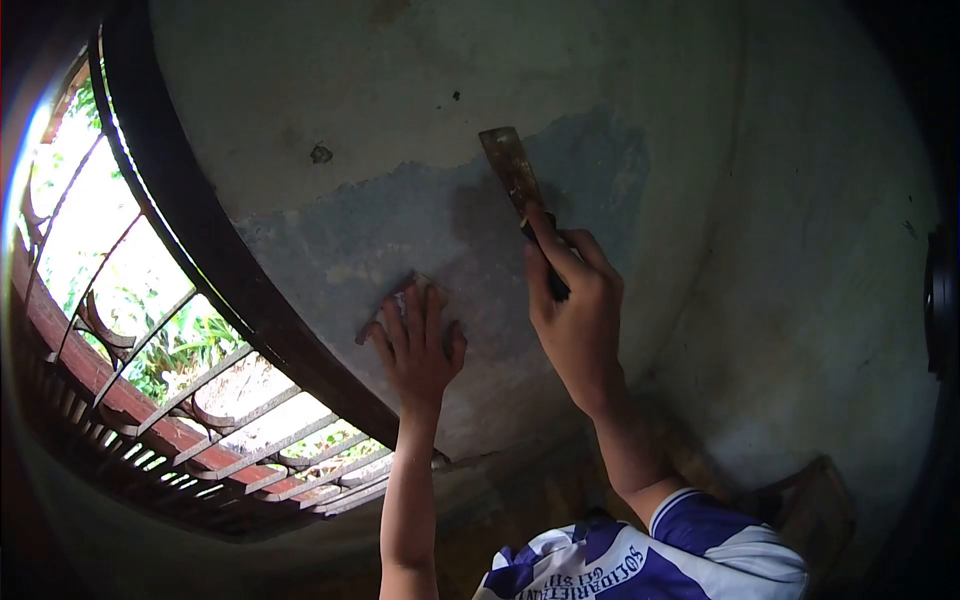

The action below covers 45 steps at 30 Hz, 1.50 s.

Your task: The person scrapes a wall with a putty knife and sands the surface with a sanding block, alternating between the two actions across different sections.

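My right hand (578, 300) is closed round the dark handle of a putty knife (512, 168). Its worn, stained blade points up in front of the wall, with my index finger laid along its base. Lower left, my left hand (415, 345) has its fingers spread over a thin, dark-edged sheet that looks like sandpaper (368, 333), holding it against the wall (330, 250). My palm and fingers hide most of that sheet. Around both hands the wall shows a rough grey patch (590, 160), bordered above by paler paint.
On the left, a window with metal bars (215, 425) and a dark curved frame (190, 200) opens onto bright greenery. A small chipped hole (321, 153) marks the wall above the patch. A dark object (938, 300) is at the right edge.
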### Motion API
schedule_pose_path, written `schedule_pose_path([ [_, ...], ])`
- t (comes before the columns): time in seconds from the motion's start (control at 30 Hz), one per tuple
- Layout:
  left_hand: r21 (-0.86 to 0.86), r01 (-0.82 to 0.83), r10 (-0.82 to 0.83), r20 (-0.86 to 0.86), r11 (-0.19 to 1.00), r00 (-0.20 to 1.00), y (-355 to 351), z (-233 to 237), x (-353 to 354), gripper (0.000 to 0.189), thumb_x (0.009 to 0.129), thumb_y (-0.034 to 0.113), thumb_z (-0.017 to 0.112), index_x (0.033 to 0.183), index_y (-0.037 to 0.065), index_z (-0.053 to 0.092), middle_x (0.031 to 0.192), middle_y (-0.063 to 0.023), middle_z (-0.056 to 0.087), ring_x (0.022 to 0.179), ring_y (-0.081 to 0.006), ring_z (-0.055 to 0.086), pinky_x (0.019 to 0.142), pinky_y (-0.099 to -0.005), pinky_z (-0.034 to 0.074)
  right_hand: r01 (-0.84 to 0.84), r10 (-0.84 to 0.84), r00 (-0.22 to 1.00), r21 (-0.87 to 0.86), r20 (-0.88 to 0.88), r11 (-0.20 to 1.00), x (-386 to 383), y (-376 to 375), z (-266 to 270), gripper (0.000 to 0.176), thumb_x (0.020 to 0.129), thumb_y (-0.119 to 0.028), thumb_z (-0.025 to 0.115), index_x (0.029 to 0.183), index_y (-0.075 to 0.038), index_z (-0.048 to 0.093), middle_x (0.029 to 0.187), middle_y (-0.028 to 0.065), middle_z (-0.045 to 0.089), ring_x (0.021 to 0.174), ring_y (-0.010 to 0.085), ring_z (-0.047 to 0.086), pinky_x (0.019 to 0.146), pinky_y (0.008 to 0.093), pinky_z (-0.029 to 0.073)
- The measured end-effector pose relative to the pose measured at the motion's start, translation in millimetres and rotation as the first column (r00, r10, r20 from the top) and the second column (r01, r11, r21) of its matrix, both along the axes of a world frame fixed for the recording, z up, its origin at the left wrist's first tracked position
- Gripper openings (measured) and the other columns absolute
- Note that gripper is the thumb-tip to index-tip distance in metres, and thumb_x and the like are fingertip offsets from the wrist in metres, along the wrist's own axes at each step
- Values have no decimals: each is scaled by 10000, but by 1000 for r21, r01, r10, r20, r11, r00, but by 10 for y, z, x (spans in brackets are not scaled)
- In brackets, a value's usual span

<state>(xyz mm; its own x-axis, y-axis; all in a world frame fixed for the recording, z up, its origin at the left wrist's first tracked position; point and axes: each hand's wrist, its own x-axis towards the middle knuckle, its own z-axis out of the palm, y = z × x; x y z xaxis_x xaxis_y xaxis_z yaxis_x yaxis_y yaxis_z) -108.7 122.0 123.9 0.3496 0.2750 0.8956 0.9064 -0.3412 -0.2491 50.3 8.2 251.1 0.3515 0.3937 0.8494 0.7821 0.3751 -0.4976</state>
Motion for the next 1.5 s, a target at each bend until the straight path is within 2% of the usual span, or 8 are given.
schedule_pose_path([
  [0.37,-25,23,-23,20,999,1000,-10,-4,1,635,861,383,554,1412,85,454,1504,-178,363,1385,-432,320,1089,-610,252,22,-18,997,-52,81,998,248,-244,-103,326,867,-32,648,1192,-60,662,822,116,611,687,232,648,585,347,490],
  [0.57,-22,-53,53,15,998,998,-20,-16,1,591,883,428,515,1402,145,487,1489,-117,415,1355,-371,397,1074,-567,301,108,-106,987,-7,121,994,233,-60,-202,361,870,-47,647,1227,-100,646,843,100,608,704,236,647,592,342,502],
  [0.77,13,-4,4,4,1000,1000,26,-39,1,661,858,377,547,1431,75,414,1505,-199,356,1379,-470,308,1085,-627,232,46,-45,993,-3,113,999,343,-70,-234,391,874,-67,651,1262,-115,622,867,96,608,721,241,657,585,342,510],
  [0.9,18,-45,45,21,999,999,9,-45,14,631,865,434,520,1414,128,467,1494,-143,399,1360,-412,374,1081,-593,270,43,-51,993,71,110,997,336,137,37,388,866,-79,664,1251,-124,636,868,84,609,695,218,657,572,340,511],
  [1.0,45,-60,60,9,997,998,37,-85,-27,632,864,437,517,1407,119,474,1494,-151,396,1360,-425,368,1084,-599,259,-23,23,996,-2,91,1000,376,-332,41,372,848,-9,656,1209,-102,669,858,91,616,710,222,640,619,341,492],
  [1.1,52,-61,60,9,997,998,67,-89,14,634,867,427,511,1405,93,465,1501,-172,376,1369,-452,335,1087,-614,237,121,-99,986,-171,131,978,406,-107,9,389,847,-18,660,1225,-108,662,846,79,601,693,214,629,613,334,488],
  [1.2,48,-35,35,4,998,999,108,-42,2,642,877,402,499,1413,55,435,1512,-214,337,1389,-494,272,1094,-637,200,38,-26,995,-127,94,991,435,-112,-16,404,832,-22,672,1227,-108,662,819,70,581,674,206,622,610,321,488],
  [1.5,54,-32,32,-4,998,999,62,-122,-41,659,864,397,503,1417,50,417,1502,-228,345,1382,-511,271,1100,-642,187,-215,222,971,-80,88,973,800,-374,-462,524,797,46,656,1305,-58,585,1091,132,507,679,166,619,547,300,492],
])
